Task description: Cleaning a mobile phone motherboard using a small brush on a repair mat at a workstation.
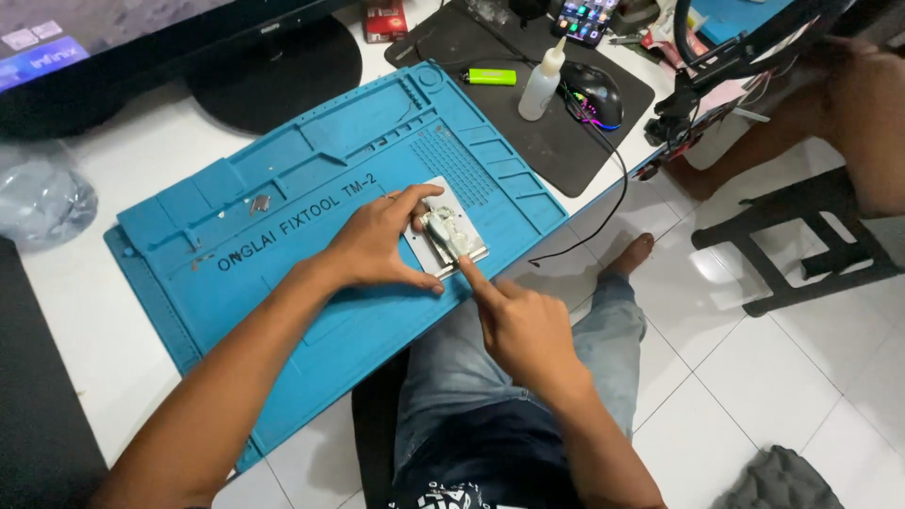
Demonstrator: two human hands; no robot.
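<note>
My left hand (377,247) lies flat on a small silvery rectangular metal plate (443,240), thumb and fingers (419,195) spread apart along its edges, pinning it to the blue silicone repair mat (283,179) on the white counter (85,311). My right hand (523,330) has its fingers curled in, only the index fingertip pressing a crumpled whitish piece on the plate's near edge. Beyond the mat lie a black mouse pad (566,141), a clear squeeze bottle (542,83), a green lighter (491,76) and a black mouse (594,94).
</note>
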